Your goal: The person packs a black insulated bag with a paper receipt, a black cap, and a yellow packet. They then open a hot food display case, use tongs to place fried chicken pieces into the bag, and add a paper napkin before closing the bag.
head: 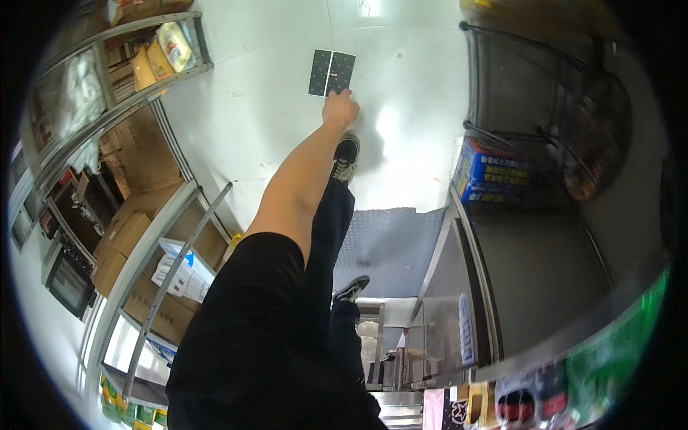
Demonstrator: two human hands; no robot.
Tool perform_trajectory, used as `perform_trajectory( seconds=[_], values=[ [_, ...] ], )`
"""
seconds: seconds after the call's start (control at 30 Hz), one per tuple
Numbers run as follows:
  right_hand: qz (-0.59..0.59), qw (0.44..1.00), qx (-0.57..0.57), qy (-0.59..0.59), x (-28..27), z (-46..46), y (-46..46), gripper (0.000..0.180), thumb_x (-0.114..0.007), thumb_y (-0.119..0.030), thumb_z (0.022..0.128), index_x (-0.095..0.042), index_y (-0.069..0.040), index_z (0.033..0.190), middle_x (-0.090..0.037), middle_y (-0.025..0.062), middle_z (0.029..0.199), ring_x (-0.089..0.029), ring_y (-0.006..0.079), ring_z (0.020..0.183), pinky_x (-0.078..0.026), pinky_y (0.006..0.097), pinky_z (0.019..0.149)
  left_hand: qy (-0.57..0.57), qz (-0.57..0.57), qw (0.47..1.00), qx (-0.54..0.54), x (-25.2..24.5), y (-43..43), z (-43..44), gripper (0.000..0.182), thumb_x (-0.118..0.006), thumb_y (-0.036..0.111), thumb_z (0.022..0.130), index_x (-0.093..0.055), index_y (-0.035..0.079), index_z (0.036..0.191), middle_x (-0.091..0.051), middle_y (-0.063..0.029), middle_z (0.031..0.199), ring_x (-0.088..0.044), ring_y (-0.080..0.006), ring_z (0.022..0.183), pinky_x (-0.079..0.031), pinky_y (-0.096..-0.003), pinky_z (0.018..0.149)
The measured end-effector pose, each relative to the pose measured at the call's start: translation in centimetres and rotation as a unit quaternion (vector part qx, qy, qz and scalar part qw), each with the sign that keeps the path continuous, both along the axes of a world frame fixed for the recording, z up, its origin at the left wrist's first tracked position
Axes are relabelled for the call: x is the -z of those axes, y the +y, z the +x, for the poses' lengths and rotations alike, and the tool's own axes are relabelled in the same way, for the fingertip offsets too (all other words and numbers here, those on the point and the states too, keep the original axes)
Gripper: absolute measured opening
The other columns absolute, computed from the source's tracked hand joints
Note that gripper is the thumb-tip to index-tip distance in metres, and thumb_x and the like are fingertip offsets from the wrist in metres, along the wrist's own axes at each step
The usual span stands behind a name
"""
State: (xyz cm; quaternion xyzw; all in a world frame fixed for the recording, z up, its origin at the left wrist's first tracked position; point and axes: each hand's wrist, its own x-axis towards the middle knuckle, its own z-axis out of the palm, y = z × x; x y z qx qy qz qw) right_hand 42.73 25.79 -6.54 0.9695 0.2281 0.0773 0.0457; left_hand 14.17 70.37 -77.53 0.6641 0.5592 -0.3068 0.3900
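My left hand (pixel 341 109) reaches forward at the end of a bare forearm, below a short black sleeve. Its fingers grip the near edge of a flat black card or folder (pixel 339 72), which has small pale marks and a white strip down its length. The card appears over the white floor (pixel 269 118); how far above it, I cannot tell. Just below the hand is my forward foot in a black shoe (pixel 346 153) with pale laces. Another black shoe (pixel 352 288) shows farther back, by a textured grey mat (pixel 398 252). My right hand is out of view.
At left stands a metal rack (pixel 145 97) with cardboard boxes (pixel 121 242), yellow bags (pixel 153 65) and small white boxes (pixel 180 277). Along the right runs a dark-topped metal counter (pixel 537 252) with a blue box (pixel 492 169) at its far end. Black tubular framing (pixel 516 40) rises beyond it.
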Motion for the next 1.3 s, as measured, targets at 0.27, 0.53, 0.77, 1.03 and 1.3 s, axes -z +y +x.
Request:
perform_trajectory(
  seconds=[0.27,0.53,0.77,1.03,1.3],
  values=[
    [-0.040,0.999,0.033,0.005,2.8,2.3,3.7,0.073,-0.069,-0.030,0.104,-0.036,-0.004,0.163,-0.039,0.0218,0.166,-0.044,0.0378,0.149,-0.036,0.0527,0.123,0.017,0.069,0.996,0.045,10.2,-2.0,-0.2,0.070,-0.058,0.030,0.098,-0.037,0.010,0.162,-0.015,-0.0320,0.172,-0.027,-0.0454,0.157,-0.033,-0.0468,0.126],
    [-0.025,0.999,0.037,0.003,2.0,1.8,1.9,0.074,-0.070,-0.031,0.104,-0.036,-0.004,0.163,-0.039,0.0220,0.166,-0.043,0.0378,0.149,-0.036,0.0531,0.123,-0.090,0.208,0.974,0.027,7.4,-2.9,-4.6,0.044,-0.063,0.012,0.098,-0.059,0.005,0.141,-0.054,-0.0231,0.150,-0.066,-0.0321,0.123,-0.055,-0.0411,0.100],
    [0.036,0.999,0.024,0.002,-0.1,-2.3,0.2,0.074,-0.070,-0.031,0.103,-0.035,-0.004,0.163,-0.039,0.0221,0.166,-0.043,0.0378,0.149,-0.036,0.0533,0.123,-0.322,-0.201,0.761,-0.526,-12.9,-8.2,-5.5,0.040,-0.068,0.004,0.092,-0.058,0.006,0.130,-0.065,-0.0014,0.091,-0.058,-0.0086,0.069,-0.045,-0.0235,0.057],
    [0.157,0.984,-0.086,0.014,1.0,-2.4,5.8,0.087,-0.083,-0.048,0.081,-0.053,-0.003,0.149,-0.051,0.0253,0.153,-0.047,0.0455,0.142,-0.038,0.0570,0.117,-0.452,-0.118,0.814,0.346,-48.6,-18.4,-6.0,0.023,-0.063,0.008,0.084,-0.068,0.002,0.105,-0.059,-0.0207,0.090,-0.061,-0.0399,0.086,-0.051,-0.0450,0.076],
    [0.463,0.845,-0.220,0.151,-3.6,-32.5,-20.5,0.044,-0.077,-0.024,0.088,-0.069,-0.008,0.128,-0.063,0.0186,0.139,-0.059,0.0380,0.128,-0.048,0.0469,0.111,-0.298,-0.566,0.612,0.466,-71.5,-44.1,-19.4,0.047,-0.067,0.019,0.097,-0.061,-0.001,0.140,-0.062,-0.0153,0.128,-0.060,-0.0271,0.119,-0.047,-0.0392,0.100]
  ],
)
